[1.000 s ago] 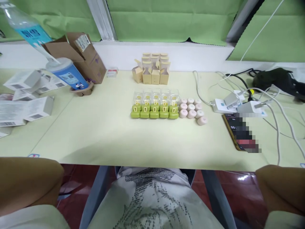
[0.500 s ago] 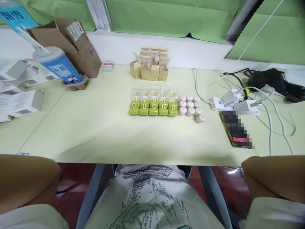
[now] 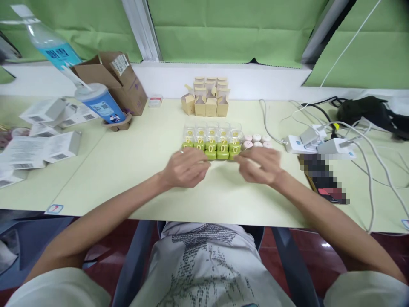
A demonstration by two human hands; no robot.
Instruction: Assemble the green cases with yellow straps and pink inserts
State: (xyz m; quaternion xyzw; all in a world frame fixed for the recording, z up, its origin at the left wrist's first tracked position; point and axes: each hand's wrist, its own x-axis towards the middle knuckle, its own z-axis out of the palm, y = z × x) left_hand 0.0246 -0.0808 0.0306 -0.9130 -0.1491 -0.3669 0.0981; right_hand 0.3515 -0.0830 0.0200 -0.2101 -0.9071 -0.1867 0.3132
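Observation:
Both my arms reach out over the pale yellow table (image 3: pixel 134 170). My left hand (image 3: pixel 185 168) hovers palm down over the left end of a row of small green cases (image 3: pixel 223 154), its fingers loosely stretched and blurred. Over the pink round pieces (image 3: pixel 256 137), my right hand (image 3: pixel 260 166) points its spread fingers left toward the green cases. Neither hand visibly holds anything. Clear little boxes (image 3: pixel 211 132) with yellow inserts stand just behind the green row. Further back is a cluster of cream cartons (image 3: pixel 207 98).
At the back left are an open cardboard box (image 3: pixel 118 76), a blue cup (image 3: pixel 100 104) with a straw and a water bottle (image 3: pixel 51 42). White barcode boxes (image 3: pixel 47 149) lie at the left. On the right sit a power strip (image 3: pixel 300 143) with cables, a phone (image 3: pixel 322 179) and a black bag (image 3: pixel 367 111).
Both arms came up from beside my lap and stretched forward over the table to the green cases and pink pieces. The view tilted slightly.

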